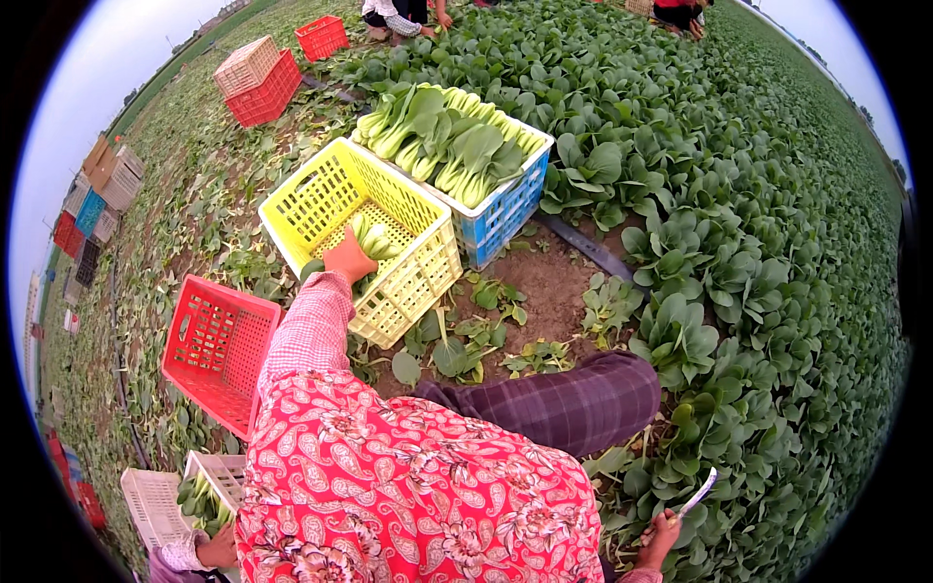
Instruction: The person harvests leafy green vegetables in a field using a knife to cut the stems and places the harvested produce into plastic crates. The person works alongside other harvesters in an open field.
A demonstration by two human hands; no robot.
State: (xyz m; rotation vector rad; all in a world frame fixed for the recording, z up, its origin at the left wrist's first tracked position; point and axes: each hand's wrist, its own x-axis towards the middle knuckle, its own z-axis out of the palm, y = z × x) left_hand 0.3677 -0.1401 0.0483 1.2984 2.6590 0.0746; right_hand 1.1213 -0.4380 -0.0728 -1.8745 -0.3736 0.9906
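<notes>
My left hand reaches into a yellow plastic crate and is closed around a bunch of bok choy. The pale stems stick out past my fingers, and leaves hang at the wrist side. Otherwise the crate's visible floor is bare. Low on the right, my right hand grips the handle of a small curved knife, its blade pointing up over the plants. Against the yellow crate's far side stands a blue crate with a white rim, heaped with bok choy.
Growing bok choy covers the right side. A red crate sits by my left arm. Behind it, a co-worker's hand is near a white crate of greens. A black hose crosses the soil. Other people crouch at the top.
</notes>
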